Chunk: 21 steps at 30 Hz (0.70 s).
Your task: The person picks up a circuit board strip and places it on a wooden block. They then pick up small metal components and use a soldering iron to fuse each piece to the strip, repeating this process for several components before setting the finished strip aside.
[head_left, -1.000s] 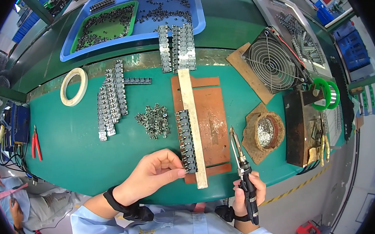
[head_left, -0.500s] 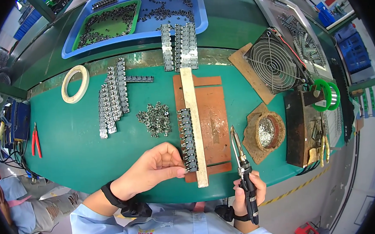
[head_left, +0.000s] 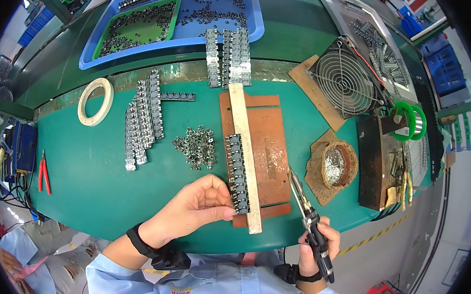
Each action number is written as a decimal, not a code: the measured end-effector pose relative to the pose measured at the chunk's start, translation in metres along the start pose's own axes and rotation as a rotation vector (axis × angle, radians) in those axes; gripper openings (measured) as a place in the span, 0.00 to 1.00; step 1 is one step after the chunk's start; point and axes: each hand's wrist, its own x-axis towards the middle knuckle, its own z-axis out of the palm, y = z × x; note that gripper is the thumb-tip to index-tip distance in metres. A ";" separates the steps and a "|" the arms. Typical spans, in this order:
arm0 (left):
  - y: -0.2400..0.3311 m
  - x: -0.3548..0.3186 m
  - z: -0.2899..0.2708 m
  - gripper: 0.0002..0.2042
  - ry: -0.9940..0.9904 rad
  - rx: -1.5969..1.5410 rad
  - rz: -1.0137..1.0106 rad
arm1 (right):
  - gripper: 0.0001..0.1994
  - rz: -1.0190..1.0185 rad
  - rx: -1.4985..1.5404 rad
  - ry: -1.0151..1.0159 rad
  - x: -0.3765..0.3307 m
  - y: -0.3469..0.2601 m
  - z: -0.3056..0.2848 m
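My left hand [head_left: 199, 207] is closed, with thumb and fingertip pinched at the near end of a strip of small black circuit boards [head_left: 238, 171]. The strip lies along the left side of a pale straight bar [head_left: 243, 146], which rests on a reddish-brown board [head_left: 268, 139]. In my right hand [head_left: 321, 242] is a black soldering iron [head_left: 312, 223], its fingers wrapped round the handle. The iron's tip points up and left, over the board's right edge, apart from the strip. Left of the strip sits a pile of small metal parts [head_left: 196, 148].
Right of the board are a round solder-filled dish [head_left: 335, 164], a fan [head_left: 345, 76] and a green solder reel [head_left: 408, 121]. More board strips [head_left: 143, 120], a tape roll [head_left: 96, 102] and red pliers [head_left: 43, 174] lie left. A blue tray [head_left: 200, 37] stands behind.
The soldering iron has tilted, its tip slightly lower and its handle end further right. My left hand stays at the strip's near end. The whole view has shifted slightly.
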 end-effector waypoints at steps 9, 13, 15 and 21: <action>0.000 0.002 -0.003 0.09 -0.018 -0.019 0.002 | 0.18 -0.104 0.037 -0.240 0.004 -0.027 -0.012; -0.003 0.002 -0.004 0.10 -0.014 -0.021 0.002 | 0.18 -0.091 0.028 -0.327 0.009 -0.032 -0.007; -0.003 0.003 -0.004 0.10 -0.011 -0.017 0.001 | 0.18 -0.086 0.026 -0.356 0.012 -0.033 -0.006; -0.003 0.002 -0.003 0.11 -0.011 -0.010 0.004 | 0.18 -0.057 0.015 -0.381 0.014 -0.032 -0.003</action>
